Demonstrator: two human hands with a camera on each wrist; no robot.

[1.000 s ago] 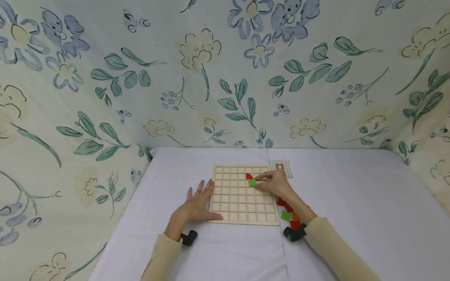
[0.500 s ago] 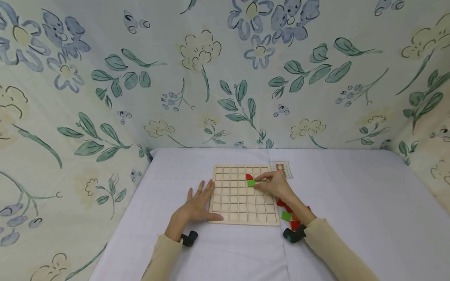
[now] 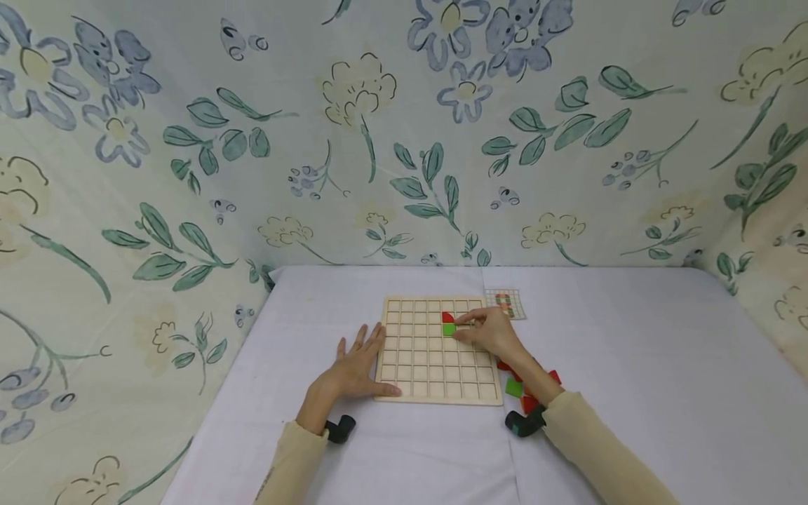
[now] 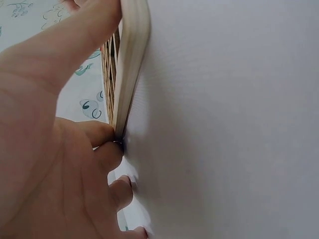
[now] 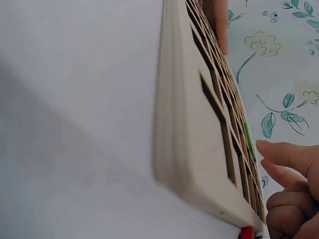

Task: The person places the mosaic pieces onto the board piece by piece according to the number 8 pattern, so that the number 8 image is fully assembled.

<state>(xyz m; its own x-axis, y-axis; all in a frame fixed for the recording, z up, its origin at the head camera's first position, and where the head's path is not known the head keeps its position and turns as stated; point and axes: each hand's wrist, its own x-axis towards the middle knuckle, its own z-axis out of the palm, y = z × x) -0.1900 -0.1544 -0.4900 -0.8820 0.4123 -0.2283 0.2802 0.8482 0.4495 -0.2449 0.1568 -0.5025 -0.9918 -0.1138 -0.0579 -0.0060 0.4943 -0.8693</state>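
A square wooden grid board (image 3: 435, 402) lies on the white cloth. My left hand (image 3: 350, 372) rests at its left side with spread fingers, the thumb on the front left corner; the left wrist view shows the fingertips against the board's edge (image 4: 130, 64). My right hand (image 3: 495, 333) pinches a green square tile (image 3: 449, 330) between thumb and index finger, at a cell toward the back right. Directly behind that tile sits a red quarter-round tile (image 3: 447, 318). In the right wrist view the green tile (image 5: 249, 141) shows only as a thin strip beside the fingertips.
Several loose red tiles (image 3: 529, 404) and a green one (image 3: 514, 387) lie right of the board, partly hidden by my right forearm. A small printed grid card (image 3: 514, 303) lies behind the right hand. Floral cloth (image 3: 379, 175) hangs beyond the table.
The right hand has shifted slightly left with the green tile, which now lines up squarely under the red tile. My left hand has stayed in place.
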